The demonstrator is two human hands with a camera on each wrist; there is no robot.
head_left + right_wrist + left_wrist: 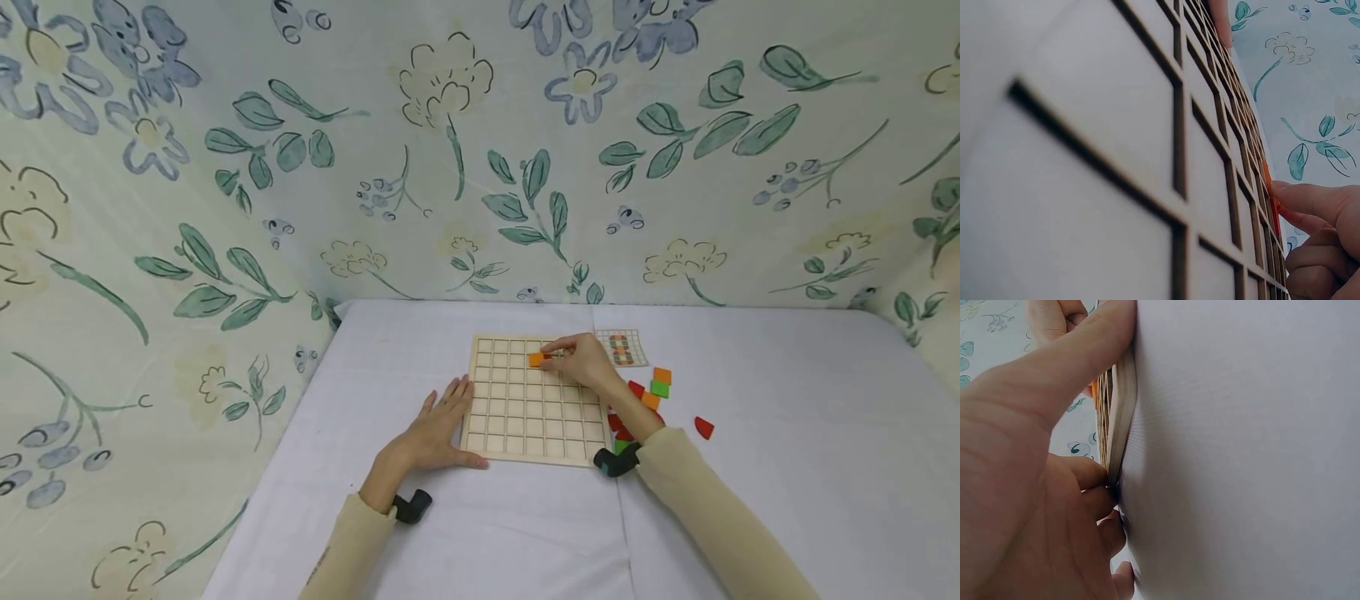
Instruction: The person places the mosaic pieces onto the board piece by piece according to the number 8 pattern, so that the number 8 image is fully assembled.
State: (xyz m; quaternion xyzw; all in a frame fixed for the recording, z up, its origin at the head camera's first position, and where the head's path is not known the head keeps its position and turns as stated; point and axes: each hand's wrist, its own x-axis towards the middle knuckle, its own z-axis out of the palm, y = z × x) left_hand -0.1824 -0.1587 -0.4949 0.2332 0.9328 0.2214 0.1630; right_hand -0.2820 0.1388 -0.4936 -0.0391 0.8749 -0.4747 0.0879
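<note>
A square wooden grid board (525,425) lies on the white cloth. My left hand (433,435) rests at its left side, fingers extended along the edge and thumb by the front left corner. In the left wrist view the board's thick edge (1124,406) shows beside the thumb. Over the board's upper part, my right hand (581,362) pinches a small red piece (1275,215) between thumb and index finger. Directly left of that piece sits an orange square tile (536,360) in the grid. The red piece's full shape is hidden by the fingers.
A printed pattern card (622,347) lies just beyond the board's right edge. Several loose orange, green and red pieces (660,388) lie right of the board, some behind the right forearm. One red quarter-round piece (703,427) lies apart. A floral curtain (465,167) hangs behind.
</note>
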